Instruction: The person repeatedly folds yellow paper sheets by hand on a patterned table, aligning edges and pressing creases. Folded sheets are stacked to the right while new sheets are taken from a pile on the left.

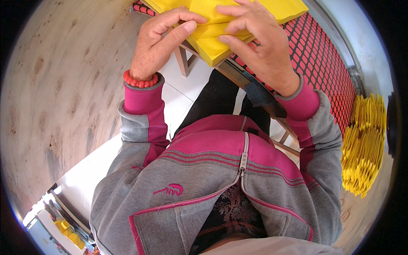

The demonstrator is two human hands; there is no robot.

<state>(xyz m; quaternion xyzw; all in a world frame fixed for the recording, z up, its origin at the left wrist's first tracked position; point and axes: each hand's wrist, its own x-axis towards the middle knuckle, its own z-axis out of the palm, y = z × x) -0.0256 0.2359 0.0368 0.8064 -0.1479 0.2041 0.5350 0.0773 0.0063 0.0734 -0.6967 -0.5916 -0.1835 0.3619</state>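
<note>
Step, seemingly: folding or smoothing | yellow cloth (212, 50) at surface's (316, 49) near edge | left hand (159, 40), right hand (270, 40): fingers narrow at thumbs, over cloth; grip cannot be told | next likely calls for even two-handed pressure

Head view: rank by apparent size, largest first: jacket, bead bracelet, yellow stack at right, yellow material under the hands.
1. Jacket
2. Yellow stack and yellow material: too close to rank; the material is partly covered
3. Bead bracelet
</note>
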